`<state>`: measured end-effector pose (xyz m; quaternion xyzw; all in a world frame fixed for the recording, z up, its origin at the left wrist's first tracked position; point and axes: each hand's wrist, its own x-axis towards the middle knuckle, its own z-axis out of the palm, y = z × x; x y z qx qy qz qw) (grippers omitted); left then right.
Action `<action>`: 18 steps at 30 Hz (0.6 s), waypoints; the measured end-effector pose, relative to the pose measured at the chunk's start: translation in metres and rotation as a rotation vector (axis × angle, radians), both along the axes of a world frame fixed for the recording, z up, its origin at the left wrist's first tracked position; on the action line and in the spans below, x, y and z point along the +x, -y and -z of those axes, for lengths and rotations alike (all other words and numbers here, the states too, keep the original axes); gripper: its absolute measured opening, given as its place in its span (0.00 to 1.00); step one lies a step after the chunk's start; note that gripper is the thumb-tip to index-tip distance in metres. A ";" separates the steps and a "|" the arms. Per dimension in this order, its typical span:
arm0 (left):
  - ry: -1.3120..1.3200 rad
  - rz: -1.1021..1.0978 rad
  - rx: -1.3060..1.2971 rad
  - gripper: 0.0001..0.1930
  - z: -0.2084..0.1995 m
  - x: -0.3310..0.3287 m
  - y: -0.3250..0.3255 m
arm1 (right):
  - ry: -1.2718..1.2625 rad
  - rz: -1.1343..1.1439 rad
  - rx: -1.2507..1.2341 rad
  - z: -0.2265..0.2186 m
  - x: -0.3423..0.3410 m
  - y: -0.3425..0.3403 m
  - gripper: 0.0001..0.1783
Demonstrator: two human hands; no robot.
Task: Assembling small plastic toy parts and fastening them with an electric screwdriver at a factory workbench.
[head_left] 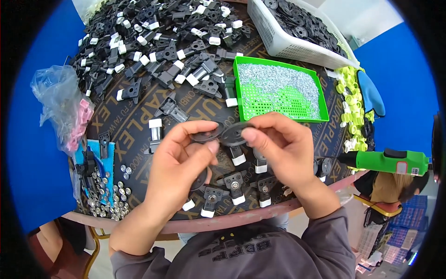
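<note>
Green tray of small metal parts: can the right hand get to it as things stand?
Probably yes. The green tray lies just beyond the right hand with nothing between, but its fingers hold a black disc.

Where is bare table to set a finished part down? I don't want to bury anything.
Bare board lies left of the left hand, between the heap of black parts and the metal discs. Crowded: the heap, the green tray, the row of parts.

Assembly workshop: bench w/ heaped black plastic parts [153, 42], screw tray [278, 88], electric screwdriver [390, 161].
</note>
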<state>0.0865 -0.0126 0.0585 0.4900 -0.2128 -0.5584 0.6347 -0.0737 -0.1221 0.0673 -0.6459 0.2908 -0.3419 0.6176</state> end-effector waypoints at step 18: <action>0.159 -0.104 -0.018 0.21 0.008 -0.002 0.006 | 0.125 -0.089 0.410 0.024 -0.004 -0.012 0.10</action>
